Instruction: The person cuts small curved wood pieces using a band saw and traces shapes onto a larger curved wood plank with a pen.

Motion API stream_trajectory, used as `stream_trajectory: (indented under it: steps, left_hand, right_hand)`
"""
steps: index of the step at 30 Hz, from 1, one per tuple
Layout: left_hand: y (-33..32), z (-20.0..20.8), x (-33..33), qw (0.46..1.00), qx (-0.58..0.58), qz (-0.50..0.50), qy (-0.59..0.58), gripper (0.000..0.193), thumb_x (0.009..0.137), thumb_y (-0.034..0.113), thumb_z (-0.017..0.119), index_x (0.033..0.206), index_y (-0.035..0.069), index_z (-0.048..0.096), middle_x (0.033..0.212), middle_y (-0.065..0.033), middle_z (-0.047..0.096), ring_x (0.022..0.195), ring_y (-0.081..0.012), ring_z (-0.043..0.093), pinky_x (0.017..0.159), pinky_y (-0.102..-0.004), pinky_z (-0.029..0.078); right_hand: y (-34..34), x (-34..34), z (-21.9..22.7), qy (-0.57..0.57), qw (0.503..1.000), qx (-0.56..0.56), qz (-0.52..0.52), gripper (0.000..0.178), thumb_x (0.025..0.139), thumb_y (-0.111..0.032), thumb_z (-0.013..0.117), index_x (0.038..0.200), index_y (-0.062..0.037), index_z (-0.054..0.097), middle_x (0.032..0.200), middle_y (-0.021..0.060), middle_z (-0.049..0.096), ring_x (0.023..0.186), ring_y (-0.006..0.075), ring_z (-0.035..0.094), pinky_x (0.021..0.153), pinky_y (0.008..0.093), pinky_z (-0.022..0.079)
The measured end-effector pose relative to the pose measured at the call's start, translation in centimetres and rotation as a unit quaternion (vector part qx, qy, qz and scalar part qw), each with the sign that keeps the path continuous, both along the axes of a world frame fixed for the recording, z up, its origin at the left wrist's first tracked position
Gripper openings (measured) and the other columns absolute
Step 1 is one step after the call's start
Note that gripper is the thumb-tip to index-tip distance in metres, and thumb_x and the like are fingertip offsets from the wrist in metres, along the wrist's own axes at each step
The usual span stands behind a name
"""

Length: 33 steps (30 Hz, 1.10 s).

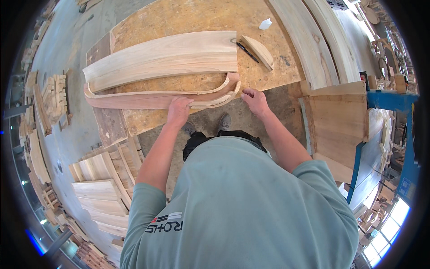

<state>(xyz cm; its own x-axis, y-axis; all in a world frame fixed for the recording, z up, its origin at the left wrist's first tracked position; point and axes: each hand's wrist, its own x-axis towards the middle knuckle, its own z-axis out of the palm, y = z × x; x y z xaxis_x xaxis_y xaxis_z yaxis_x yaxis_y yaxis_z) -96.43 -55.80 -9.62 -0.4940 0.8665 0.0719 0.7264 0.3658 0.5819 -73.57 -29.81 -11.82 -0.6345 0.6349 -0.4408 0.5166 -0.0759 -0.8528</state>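
Observation:
A long curved wooden piece (148,99) lies along the near edge of the workbench, its right end bending up in a rounded hook. My left hand (179,109) grips its near edge just left of the bend, thumb side on top. Beyond it rests a wide pale wooden board (165,56). My right hand (255,102) hovers just right of the bend, apart from the wood. Its thumb and fingers are pinched together; whatever may be between them is too small to make out.
On the worn workbench (188,18) sit a half-moon wooden piece (258,51), a black pen (247,52) and a small white bottle (265,23). Long planks (309,45) lie to the right, near a blue metal frame (389,99). Stacked boards (101,201) stand at my left.

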Motion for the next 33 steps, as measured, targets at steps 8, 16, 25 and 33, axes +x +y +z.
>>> stream_trajectory:
  steps: [8,16,25,33]
  left_hand:
    - [0.2,0.4,1.0,0.998,-0.040,0.006,-0.045,0.029,0.079,-0.001,0.065,0.105,0.008,0.074,0.105,-0.0142,0.071,0.101,-0.0357,0.062,0.092,-0.0433,0.051]
    - [1.2,0.1,2.9,0.998,-0.013,0.014,-0.057,0.028,0.080,0.004,0.068,0.107,0.007,0.074,0.104,-0.0163,0.071,0.102,-0.0365,0.064,0.092,-0.0443,0.050]
    - [3.0,2.6,3.8,0.997,-0.066,-0.025,0.013,0.027,0.085,0.010,0.069,0.111,0.007,0.072,0.108,-0.0137,0.071,0.103,-0.0354,0.062,0.094,-0.0445,0.050]
    - [2.0,2.5,4.9,0.999,0.013,-0.019,0.038,0.029,0.085,0.011,0.070,0.114,0.007,0.070,0.107,-0.0139,0.071,0.100,-0.0343,0.064,0.091,-0.0448,0.050]
  right_hand:
    - [-0.7,-1.0,1.7,-0.002,1.000,-0.015,0.002,0.029,0.092,-0.018,0.068,0.112,0.0027,0.070,0.089,0.0093,0.072,0.079,0.0150,0.066,0.074,0.0307,0.053]
    - [-1.0,-1.7,1.6,-0.001,0.998,-0.066,-0.007,0.025,0.093,-0.017,0.065,0.110,0.0010,0.071,0.088,0.0073,0.072,0.079,0.0140,0.066,0.072,0.0306,0.052]
    - [-0.8,-1.7,1.4,0.016,0.996,-0.088,-0.018,0.025,0.094,-0.017,0.065,0.111,0.0013,0.070,0.092,0.0067,0.072,0.080,0.0135,0.068,0.070,0.0293,0.054]
    - [-1.0,-0.8,4.7,0.003,0.992,-0.127,-0.023,0.034,0.094,-0.024,0.068,0.116,0.0018,0.068,0.096,0.0069,0.072,0.087,0.0136,0.067,0.073,0.0291,0.054]
